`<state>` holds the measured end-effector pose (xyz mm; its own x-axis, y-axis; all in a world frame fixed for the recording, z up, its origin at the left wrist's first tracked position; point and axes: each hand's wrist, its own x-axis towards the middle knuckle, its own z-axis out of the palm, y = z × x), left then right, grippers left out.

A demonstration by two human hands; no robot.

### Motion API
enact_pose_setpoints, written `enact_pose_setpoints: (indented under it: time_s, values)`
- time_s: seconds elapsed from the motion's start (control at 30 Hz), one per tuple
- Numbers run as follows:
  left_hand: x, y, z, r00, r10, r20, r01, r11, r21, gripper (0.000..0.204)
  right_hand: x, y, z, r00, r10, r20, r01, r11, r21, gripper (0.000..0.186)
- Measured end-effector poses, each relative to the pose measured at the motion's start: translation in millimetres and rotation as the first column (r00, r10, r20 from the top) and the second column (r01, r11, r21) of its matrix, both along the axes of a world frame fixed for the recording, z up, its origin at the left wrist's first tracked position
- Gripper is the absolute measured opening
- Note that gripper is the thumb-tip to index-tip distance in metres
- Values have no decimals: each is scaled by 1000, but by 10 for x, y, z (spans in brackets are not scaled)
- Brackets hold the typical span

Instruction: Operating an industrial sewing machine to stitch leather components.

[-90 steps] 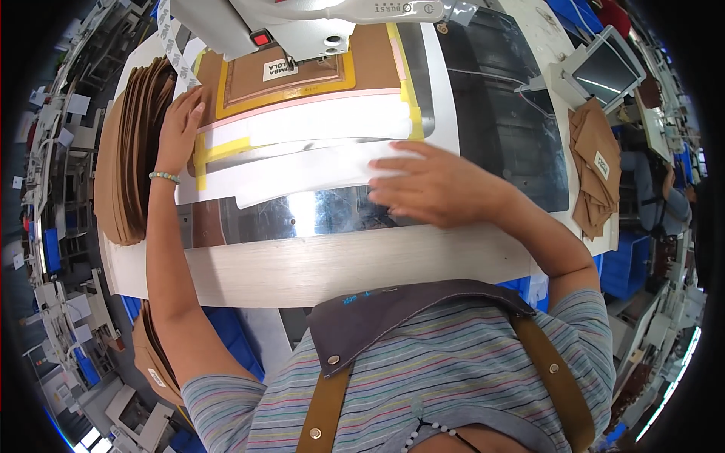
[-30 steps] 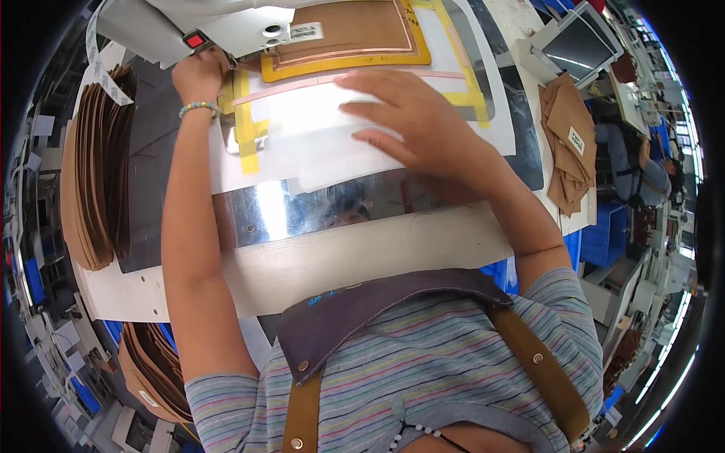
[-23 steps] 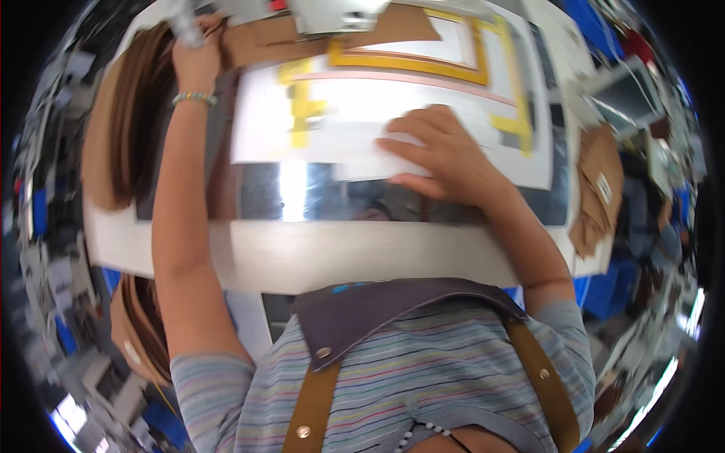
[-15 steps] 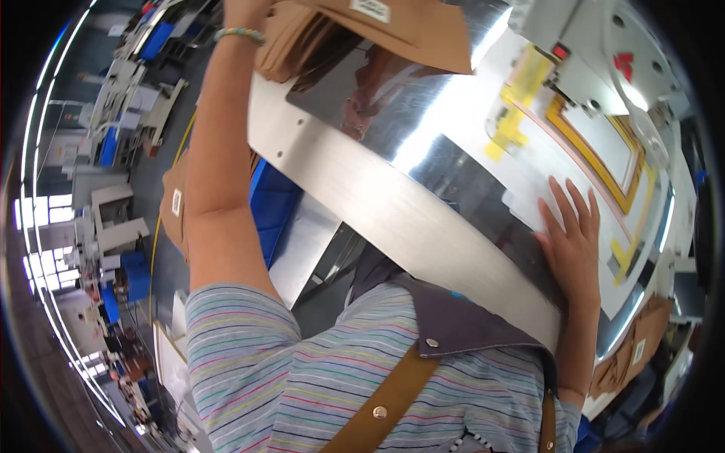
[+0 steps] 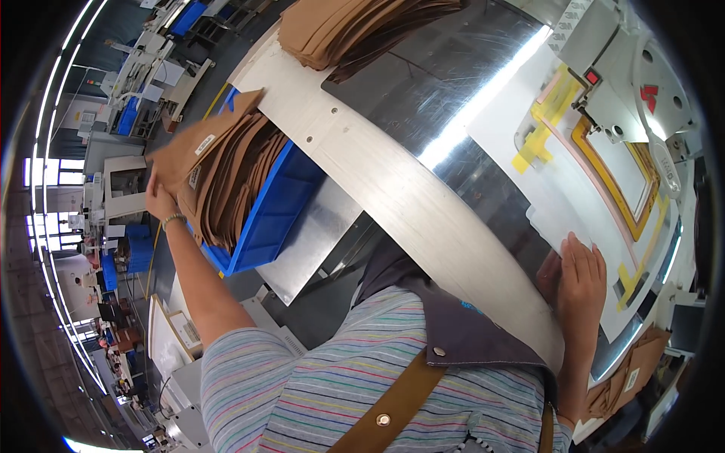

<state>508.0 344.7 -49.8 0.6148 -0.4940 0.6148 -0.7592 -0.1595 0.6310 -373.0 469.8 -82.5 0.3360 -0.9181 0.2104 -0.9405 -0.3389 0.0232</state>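
My left hand (image 5: 160, 200) is out at the left, its fingers closed on the edge of a brown fabric piece (image 5: 189, 151) with a small white label. That piece slants over a blue bin (image 5: 281, 215) packed with several similar brown pieces (image 5: 242, 170) standing on edge. At the right, my right hand (image 5: 581, 272) rests with fingers stretched out on the near edge of a white sheet (image 5: 555, 215). Farther along that sheet lies a yellow-edged frame (image 5: 640, 219) with yellow tape around it.
A stack of brown pieces (image 5: 355, 30) lies on the far part of the metal table (image 5: 393, 189). A white machine head (image 5: 642, 83) stands over the frame. More brown pieces (image 5: 630, 374) hang at the lower right. Other workstations line the left.
My left hand has moved from the stack on the table back to the bin at the left and grips a piece there. My right hand has slid slightly nearer, its fingers closer together.
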Motion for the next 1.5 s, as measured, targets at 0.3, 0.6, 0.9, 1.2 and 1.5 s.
enact_pose_setpoints:
  time_s: [0.3,0.6,0.9,1.2,1.5]
  values:
    - [680,1045,-1088,795,377,476,-567,739,363,44,56,-31,74,999,7,53,-5,999,-34,37]
    - [-858,-614,-10,788,371,492,-152,891,-427,35,87,-114,-69,982,3,190,29,986,-166,27]
    - [-5373,-932,-79,-4,-971,-238,990,-38,139,41,-19,-217,-77,977,23,214,41,956,-290,25]
    - [-6985,-489,-83,-410,-580,-704,715,-684,147,46,-12,-139,138,978,44,204,48,903,-427,30]
    - [-6661,-428,-45,-306,-165,-938,592,-805,-52,19,-213,110,209,670,-334,663,83,921,380,53]
